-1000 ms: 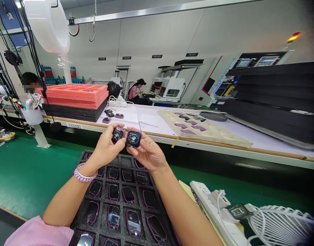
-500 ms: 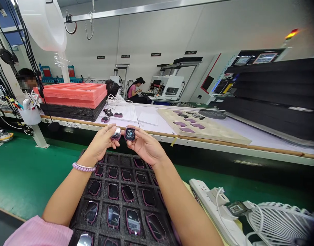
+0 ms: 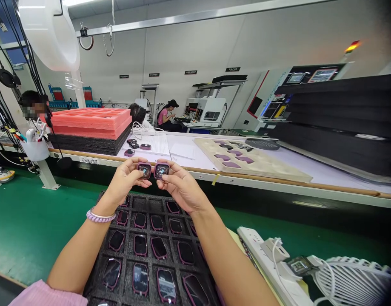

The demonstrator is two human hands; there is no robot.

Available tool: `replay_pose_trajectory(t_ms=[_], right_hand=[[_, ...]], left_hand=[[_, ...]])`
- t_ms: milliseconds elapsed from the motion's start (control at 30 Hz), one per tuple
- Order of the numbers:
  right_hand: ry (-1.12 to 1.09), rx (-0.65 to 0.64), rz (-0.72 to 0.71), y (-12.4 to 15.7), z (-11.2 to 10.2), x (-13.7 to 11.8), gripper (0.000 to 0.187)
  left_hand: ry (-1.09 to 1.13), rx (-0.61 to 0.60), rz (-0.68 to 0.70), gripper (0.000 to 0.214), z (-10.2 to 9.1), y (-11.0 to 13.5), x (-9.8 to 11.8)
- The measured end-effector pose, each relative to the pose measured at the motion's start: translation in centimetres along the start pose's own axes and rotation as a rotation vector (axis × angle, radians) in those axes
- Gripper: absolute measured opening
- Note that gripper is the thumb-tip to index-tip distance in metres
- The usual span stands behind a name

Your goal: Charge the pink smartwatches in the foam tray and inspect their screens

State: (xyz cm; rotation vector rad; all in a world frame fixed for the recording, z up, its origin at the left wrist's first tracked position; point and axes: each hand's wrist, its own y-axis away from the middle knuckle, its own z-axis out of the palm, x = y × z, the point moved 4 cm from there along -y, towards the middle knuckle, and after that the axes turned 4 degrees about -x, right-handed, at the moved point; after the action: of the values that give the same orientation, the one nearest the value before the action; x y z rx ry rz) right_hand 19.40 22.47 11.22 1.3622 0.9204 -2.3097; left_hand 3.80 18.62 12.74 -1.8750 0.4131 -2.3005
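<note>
My left hand pinches a small purple-rimmed watch body with its lit screen facing me. My right hand grips a second, similar watch body right beside the first; the two nearly touch. Both are held up above the far end of a black foam tray on the green mat, whose pockets hold several more purple watch bodies with dark screens. A purple beaded band sits on my left wrist.
A white power strip with a plugged charger and a white fan guard lie at lower right. On the white shelf behind stand stacked pink foam trays, loose watch bodies, papers and a beige tray. Other people sit at far benches.
Both hands moved slightly away from me and lower in view. The watch bodies were turned and now sit side by side with screens up.
</note>
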Motion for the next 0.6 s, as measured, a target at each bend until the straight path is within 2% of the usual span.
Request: replay_pose_trajectory(t_ms=[600], right_hand=[[0.023,0.016,-0.026,-0.01,0.01,-0.20,0.045]], left_hand=[[-0.094,-0.053,0.088,0.036,0.35,-0.21,-0.15]])
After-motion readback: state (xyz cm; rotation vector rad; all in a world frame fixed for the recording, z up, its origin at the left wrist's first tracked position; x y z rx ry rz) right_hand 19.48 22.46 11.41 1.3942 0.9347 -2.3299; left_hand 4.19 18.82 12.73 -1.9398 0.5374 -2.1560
